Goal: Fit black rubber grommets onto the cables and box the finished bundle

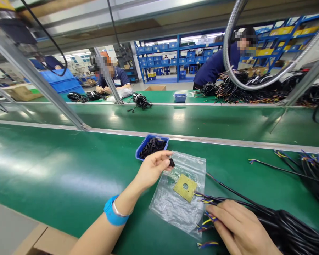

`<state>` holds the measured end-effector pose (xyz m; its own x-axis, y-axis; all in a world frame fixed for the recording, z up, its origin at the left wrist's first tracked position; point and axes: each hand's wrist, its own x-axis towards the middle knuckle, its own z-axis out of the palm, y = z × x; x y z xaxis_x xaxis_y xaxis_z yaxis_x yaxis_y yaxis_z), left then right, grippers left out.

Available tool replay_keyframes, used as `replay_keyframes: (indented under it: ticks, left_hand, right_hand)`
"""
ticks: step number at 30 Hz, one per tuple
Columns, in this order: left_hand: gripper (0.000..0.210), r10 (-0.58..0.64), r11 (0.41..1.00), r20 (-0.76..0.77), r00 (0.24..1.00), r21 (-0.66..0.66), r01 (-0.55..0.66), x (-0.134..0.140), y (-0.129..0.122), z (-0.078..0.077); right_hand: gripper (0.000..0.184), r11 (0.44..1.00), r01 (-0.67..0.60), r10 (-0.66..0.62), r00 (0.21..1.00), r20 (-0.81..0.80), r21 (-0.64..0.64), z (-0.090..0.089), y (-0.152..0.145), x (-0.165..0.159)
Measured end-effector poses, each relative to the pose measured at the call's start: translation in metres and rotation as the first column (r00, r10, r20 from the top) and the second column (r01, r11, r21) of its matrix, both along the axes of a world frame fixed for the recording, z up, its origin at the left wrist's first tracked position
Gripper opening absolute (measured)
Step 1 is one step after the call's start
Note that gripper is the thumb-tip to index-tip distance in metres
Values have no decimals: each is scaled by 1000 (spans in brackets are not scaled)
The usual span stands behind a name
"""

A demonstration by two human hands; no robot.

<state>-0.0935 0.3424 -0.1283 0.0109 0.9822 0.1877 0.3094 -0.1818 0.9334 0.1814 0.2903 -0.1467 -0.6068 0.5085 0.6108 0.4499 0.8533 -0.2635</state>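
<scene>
Between the thumb and fingers of my left hand (155,168) is a small black plastic part (172,162). Just behind that hand stands a blue bin (138,153) filled with similar black parts. A clear zip bag (164,216) lies flat on the green bench, with a yellowish square plate (186,187) with a round hole on it; whether the plate is inside the bag cannot be told. My right hand (239,223) pinches a black cable near its stripped end of blue, yellow and brown wires (210,216). More black cables (289,226) run in a thick bundle beside and under it.
Another cable bundle (313,173) lies at the right. A metal rail (202,140) crosses behind the bin, and a slanted post (48,88) rises at left. A metal hose (227,53) hangs overhead. Two people (215,67) work across the bench among wire piles (236,86).
</scene>
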Motion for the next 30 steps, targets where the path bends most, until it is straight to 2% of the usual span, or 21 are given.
replay_keyframes:
  ticks: [1,3,6,8,10,15,18,21,24,30]
  left_hand:
    - [31,-59,990,179,982,-114,80,6,-5,0]
    - [32,-87,922,465,881,-298,248,15,-12,0]
    - [39,-75,829,591,803,-411,380,23,-16,-4]
    - [44,-78,814,599,797,-423,398,26,-16,-8]
    - [43,-94,824,560,823,-421,380,29,-16,-12]
    - [34,-162,872,336,928,-391,294,34,-19,-20]
    - [28,-232,882,253,939,-353,312,37,-22,-22]
    - [27,-261,853,322,910,-365,374,43,-24,-19]
    - [32,-204,816,426,882,-423,393,48,-25,-17]
    - [29,-215,812,405,889,-431,392,47,-21,-20]
  right_hand:
    - [23,1000,2,-2,1000,-5,-3,0,0,0]
    - [23,1000,4,-4,1000,-3,-10,-1,0,1]
    - [23,999,1,-1,1000,-2,-34,-4,0,1]
    - [23,999,-1,0,1000,-4,-52,-5,0,1]
    - [22,997,7,-7,1000,0,-71,-5,-1,2]
    - [19,993,31,-36,998,-45,-115,0,-2,2]
    - [18,992,41,-50,996,-76,-123,2,-2,1]
    - [19,990,46,-57,995,-80,-136,1,-2,1]
    - [20,987,42,-57,994,-89,-154,-1,-1,1]
    - [19,991,24,-41,991,-129,-132,-1,-1,2]
